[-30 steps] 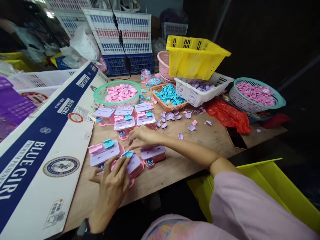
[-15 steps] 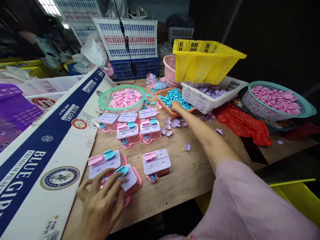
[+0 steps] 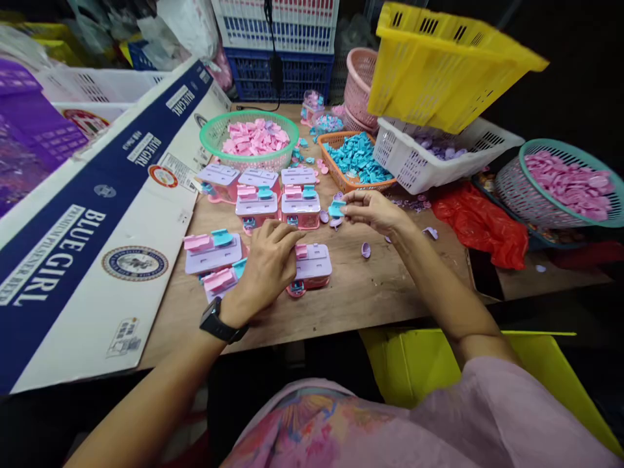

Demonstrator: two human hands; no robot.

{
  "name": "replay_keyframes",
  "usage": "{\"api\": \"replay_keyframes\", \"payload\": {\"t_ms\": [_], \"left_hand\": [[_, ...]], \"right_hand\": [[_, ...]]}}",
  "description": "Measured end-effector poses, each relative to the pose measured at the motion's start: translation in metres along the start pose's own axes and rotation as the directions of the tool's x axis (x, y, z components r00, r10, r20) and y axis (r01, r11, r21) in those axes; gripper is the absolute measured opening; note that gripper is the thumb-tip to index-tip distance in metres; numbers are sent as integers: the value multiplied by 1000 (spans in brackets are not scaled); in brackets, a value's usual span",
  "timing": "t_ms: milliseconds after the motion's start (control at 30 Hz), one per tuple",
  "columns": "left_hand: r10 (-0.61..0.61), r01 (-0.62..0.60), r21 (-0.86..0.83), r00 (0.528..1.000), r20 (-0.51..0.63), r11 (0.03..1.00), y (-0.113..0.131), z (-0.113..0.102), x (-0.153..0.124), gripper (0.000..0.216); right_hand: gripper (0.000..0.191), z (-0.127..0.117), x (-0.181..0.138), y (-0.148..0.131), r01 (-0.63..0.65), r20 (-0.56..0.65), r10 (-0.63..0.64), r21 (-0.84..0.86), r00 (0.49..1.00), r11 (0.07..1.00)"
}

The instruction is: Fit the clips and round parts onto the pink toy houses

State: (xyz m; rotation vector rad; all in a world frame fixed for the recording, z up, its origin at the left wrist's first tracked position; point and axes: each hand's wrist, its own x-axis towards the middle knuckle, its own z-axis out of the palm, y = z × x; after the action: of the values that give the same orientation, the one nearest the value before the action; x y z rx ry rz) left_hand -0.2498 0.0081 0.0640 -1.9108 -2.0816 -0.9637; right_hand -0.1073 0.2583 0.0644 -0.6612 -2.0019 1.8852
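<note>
My right hand (image 3: 373, 211) pinches a small blue plastic piece (image 3: 336, 208) above the wooden table (image 3: 380, 286). My left hand (image 3: 266, 263), with a black watch on the wrist, rests with curled fingers against the left side of a lilac and pink toy unit (image 3: 312, 265). Two more such units (image 3: 214, 253) lie just left of that hand. A group of finished units (image 3: 273, 195) stands behind. The orange basket of blue pieces (image 3: 358, 162) is just beyond my right hand.
A green basket of pink pieces (image 3: 251, 140) sits at the back. A white basket of lilac pieces (image 3: 439, 159) lies under a tilted yellow crate (image 3: 448, 65). A teal basket of pink pieces (image 3: 570, 185), a red bag (image 3: 470, 224), and a large cardboard sheet (image 3: 97, 214) flank the table. Loose lilac caps (image 3: 365, 249) are scattered about.
My right hand came back from the orange basket with a blue piece. My left hand shifted right from the front-left units to the single lilac unit. The camera tilted down.
</note>
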Motion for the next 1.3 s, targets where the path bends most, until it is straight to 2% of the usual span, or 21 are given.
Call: {"api": "replay_keyframes", "payload": {"t_ms": [100, 167, 233, 367, 467, 600, 667, 833, 900, 1033, 1133, 1233, 1300], "left_hand": [[-31, 31, -128, 1000, 3, 991, 10, 8, -2, 31], [-31, 36, -168, 999, 33, 985, 13, 14, -2, 30], [-36, 42, -130, 998, 50, 991, 14, 20, -5, 29], [-20, 20, 6, 999, 35, 1000, 12, 31, -22, 40], [39, -49, 81, 992, 117, 996, 13, 34, -33, 51], [7, -34, 141, 982, 186, 989, 18, 39, -38, 61], [8, -39, 156, 981, 192, 987, 19, 44, -40, 61], [81, -113, 192, 983, 164, 975, 11, 51, -44, 57], [117, -144, 171, 980, 159, 975, 8, 50, -41, 56], [112, -135, 172, 984, 137, 976, 14, 44, -36, 48], [63, -73, 205, 996, 58, 976, 25, 47, -38, 35], [56, -59, 215, 998, 20, 975, 33, 52, -39, 29], [74, -76, 203, 997, 18, 976, 35, 51, -33, 24]], "right_hand": [[42, 31, -33, 6, -29, 164, 33, -24, 986, 999], [38, 45, -40, 15, 32, 170, -21, -64, 985, 997], [33, 54, -39, 26, 115, 134, -98, -125, 986, 986], [28, 58, -30, 44, 187, 122, -162, -228, 979, 955], [25, 55, -23, 43, 232, 181, -187, -271, 965, 934], [19, 55, -18, 38, 227, 247, -154, -300, 957, 927], [15, 58, -21, 39, 218, 214, -153, -326, 965, 920], [9, 74, -40, 52, 238, -25, -271, -409, 962, 881], [13, 76, -45, 58, 246, -38, -283, -389, 958, 888], [26, 63, -45, 70, 277, -10, -302, -372, 953, 886], [28, 39, -33, 76, 192, -131, -299, -518, 945, 834], [27, 14, -11, 81, 16, -235, -272, -728, 933, 685], [39, 4, 6, 83, -37, -213, -250, -825, 944, 563]]}}
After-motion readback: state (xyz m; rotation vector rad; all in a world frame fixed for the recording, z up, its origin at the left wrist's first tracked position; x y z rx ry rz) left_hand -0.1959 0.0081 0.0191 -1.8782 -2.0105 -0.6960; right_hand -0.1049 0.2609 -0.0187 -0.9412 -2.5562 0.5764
